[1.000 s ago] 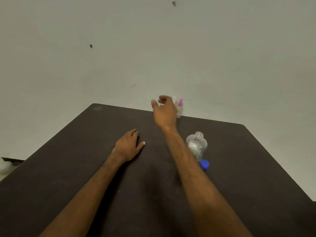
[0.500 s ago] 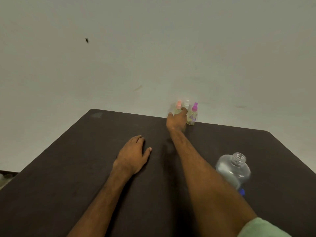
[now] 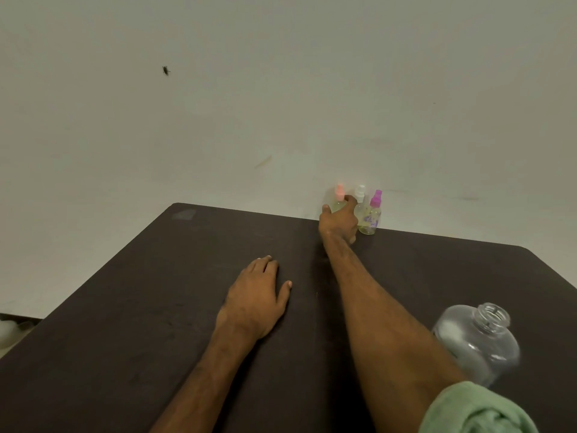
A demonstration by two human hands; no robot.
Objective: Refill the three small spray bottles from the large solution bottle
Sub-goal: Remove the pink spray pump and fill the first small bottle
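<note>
Three small spray bottles stand together at the table's far edge against the wall: one with a peach-pink cap (image 3: 339,195), one with a white cap (image 3: 360,195), one with a purple cap (image 3: 372,214). My right hand (image 3: 338,222) reaches out to them, fingers and thumb curled round the peach-capped bottle, whose body is mostly hidden. The large clear solution bottle (image 3: 477,342) stands uncapped at the near right, beside my right forearm. My left hand (image 3: 257,296) rests flat on the dark table (image 3: 156,307), fingers straight.
A pale wall rises directly behind the table's far edge, with a small dark insect-like mark (image 3: 166,70) on it. Some pale objects (image 3: 9,331) lie below the table's left edge. A green sleeve (image 3: 474,410) covers my right upper arm.
The view has shifted closer to the table. My right hand reached forward from mid-air to the spray bottles and closed round the peach-capped one. My left hand stayed flat.
</note>
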